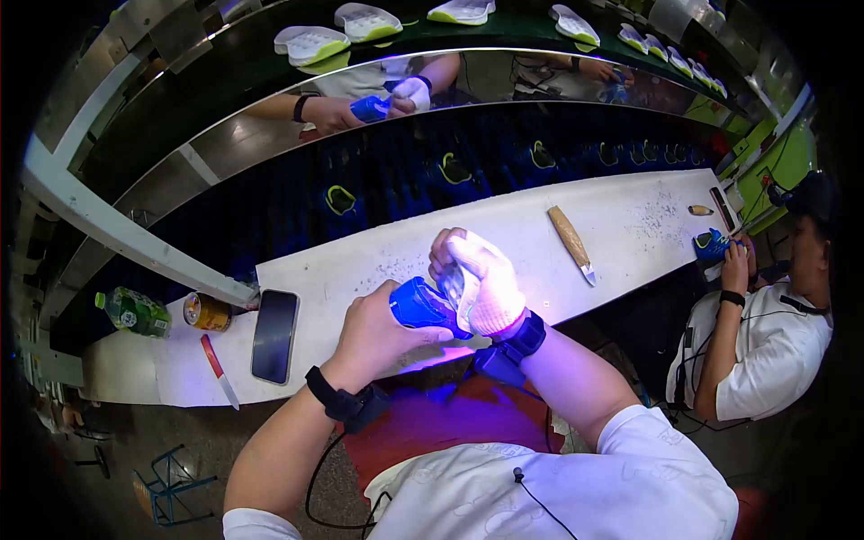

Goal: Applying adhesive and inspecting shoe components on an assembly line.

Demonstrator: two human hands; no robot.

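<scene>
My bare left hand is wrapped around a bright blue shoe, holding it above the near edge of the white table. Over the shoe's right side, my right hand wears a white knit glove that leaves some fingertips bare. Its fingers are curled in against the shoe; whether they pinch the shoe or something small is hidden. Violet-blue light falls on the shoe and glove. Beyond the right hand, a craft knife with a tan handle lies on the table.
A phone, red-handled knife, drink can and green bottle lie or stand at left. Dark shoes line the channel behind the white table. White-and-lime soles sit above. A co-worker handles a blue shoe at right.
</scene>
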